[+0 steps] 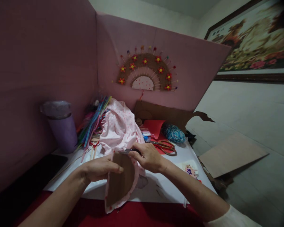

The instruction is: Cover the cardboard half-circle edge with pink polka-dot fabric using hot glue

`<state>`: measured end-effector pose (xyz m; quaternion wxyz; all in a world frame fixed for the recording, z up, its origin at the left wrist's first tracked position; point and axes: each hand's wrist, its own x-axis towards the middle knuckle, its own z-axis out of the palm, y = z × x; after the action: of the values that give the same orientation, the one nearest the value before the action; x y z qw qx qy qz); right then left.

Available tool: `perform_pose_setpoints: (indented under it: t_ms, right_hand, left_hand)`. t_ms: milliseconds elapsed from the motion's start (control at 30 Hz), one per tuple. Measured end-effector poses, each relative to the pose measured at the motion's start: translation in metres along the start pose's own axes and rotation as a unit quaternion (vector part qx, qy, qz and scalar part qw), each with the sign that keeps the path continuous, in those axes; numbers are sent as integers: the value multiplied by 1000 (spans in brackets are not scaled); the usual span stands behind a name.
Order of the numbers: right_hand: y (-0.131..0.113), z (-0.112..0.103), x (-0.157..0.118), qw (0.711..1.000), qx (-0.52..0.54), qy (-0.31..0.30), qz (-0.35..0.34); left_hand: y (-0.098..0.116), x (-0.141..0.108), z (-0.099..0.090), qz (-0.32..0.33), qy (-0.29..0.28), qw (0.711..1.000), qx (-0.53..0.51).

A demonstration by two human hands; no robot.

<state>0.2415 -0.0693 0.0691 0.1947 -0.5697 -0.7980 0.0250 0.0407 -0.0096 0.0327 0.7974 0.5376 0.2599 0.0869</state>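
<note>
My left hand (100, 168) grips a half-round piece of brown cardboard (123, 183), thumb on its face and fingers behind. Pink dotted fabric (135, 171) lies behind the cardboard and shows as a narrow border around it. In my right hand (148, 156) is a pair of small dark-handled scissors (132, 151), partly covered by my fingers. Their blades point left and meet the fabric at the top corner of the half-round. The piece is held tilted above the table's front edge.
Bunched dotted fabric (119, 123), colored pipe cleaners (94, 116) and a purple cup (63, 132) stand behind. Red-handled scissors (165, 146), red paper (153, 126) and blue yarn (174, 133) lie right. A flower-decorated cardboard arch (151, 60) hangs on the pink panel (189, 72).
</note>
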Motion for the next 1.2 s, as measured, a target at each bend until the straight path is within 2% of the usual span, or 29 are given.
perform_pose_setpoints:
  t_ms: [333, 633, 1000, 1200]
  right_hand:
    - [-3, -1, 6, 999, 3, 10, -36]
    - [-2, 1, 2, 1000, -10, 1, 1]
    - [-5, 0, 9, 999, 2, 6, -32]
    - [-3, 0, 10, 1000, 3, 13, -28]
  left_hand:
    - [-2, 2, -2, 0, -7, 1000, -15]
    - [0, 0, 0, -13, 6, 1000, -5]
    - [0, 1, 0, -9, 5, 1000, -11]
    - [-3, 1, -2, -6, 3, 1000, -12]
